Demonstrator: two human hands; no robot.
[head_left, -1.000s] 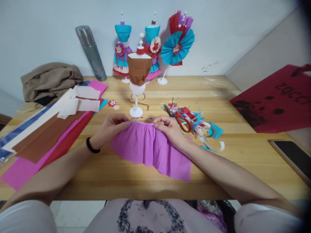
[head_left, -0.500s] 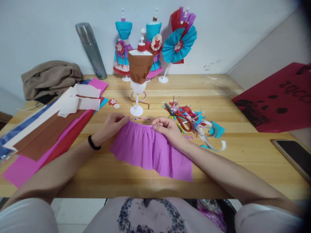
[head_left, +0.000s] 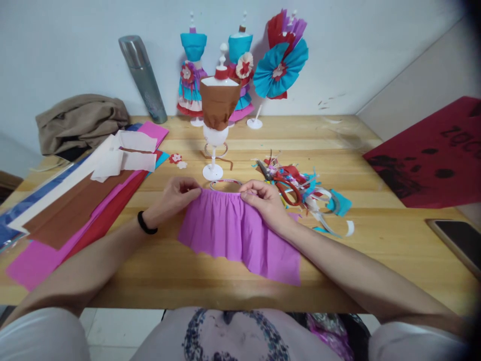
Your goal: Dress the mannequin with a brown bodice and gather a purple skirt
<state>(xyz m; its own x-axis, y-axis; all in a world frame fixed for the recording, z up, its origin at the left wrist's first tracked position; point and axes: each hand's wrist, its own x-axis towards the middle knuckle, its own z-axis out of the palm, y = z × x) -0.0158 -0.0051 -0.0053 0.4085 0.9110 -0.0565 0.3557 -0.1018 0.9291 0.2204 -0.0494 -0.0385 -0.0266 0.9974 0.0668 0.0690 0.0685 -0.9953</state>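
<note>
A purple gathered sheet (head_left: pixel 240 230) hangs over the table's front part, its pleated top edge stretched between my two hands. My left hand (head_left: pixel 180 198) pinches that edge at its left end. Fingers of my right hand (head_left: pixel 265 203) are closed on the same edge farther right, and the sheet's right part runs down beneath that wrist. Just beyond the pleats lies a roll of tape (head_left: pixel 225 181), partly hidden. Behind it stands a small white dress form (head_left: pixel 213 171) with a brown top (head_left: pixel 220 103) and a red neck band.
Coloured sheets (head_left: pixel 75 210) and a brown cloth (head_left: pixel 80 120) lie left. Three decorated forms (head_left: pixel 193 47) and a flask (head_left: pixel 145 80) stand at the wall. Scissors (head_left: pixel 287 190) rest among scraps (head_left: pixel 311 188); a red bag (head_left: pixel 432 155) and a phone (head_left: pixel 456 243) are right.
The left end of the purple sheet has come in slightly to the right, and its pleats hang a little differently. Both hands still pinch the edge. The whole view has shifted slightly.
</note>
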